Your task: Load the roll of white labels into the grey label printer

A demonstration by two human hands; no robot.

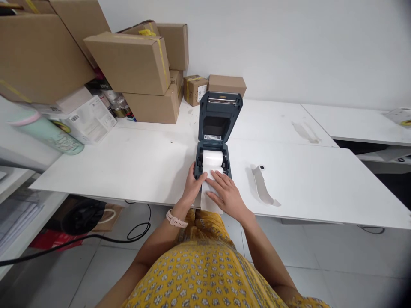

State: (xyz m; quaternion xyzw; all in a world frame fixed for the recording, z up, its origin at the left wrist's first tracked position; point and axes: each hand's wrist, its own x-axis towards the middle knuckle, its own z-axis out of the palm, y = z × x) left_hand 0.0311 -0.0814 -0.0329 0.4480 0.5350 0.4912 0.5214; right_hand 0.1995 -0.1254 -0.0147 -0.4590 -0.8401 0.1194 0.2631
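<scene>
A dark grey label printer (215, 128) stands on the white table (135, 167) with its lid swung up. Inside it lies a white paper roll (212, 158). A strip of the paper (209, 204) runs out of the front and hangs over the table's edge. My left hand (193, 185) pinches the strip's left edge at the printer's front. My right hand (224, 191) lies flat on the strip with fingers stretched out, pressing it down.
Stacked cardboard boxes (135, 64) fill the back left of the table. A pale green bottle (48, 132) lies at the left. A curled strip of backing paper (263, 186) lies right of the printer. A black cable (138, 231) runs on the floor.
</scene>
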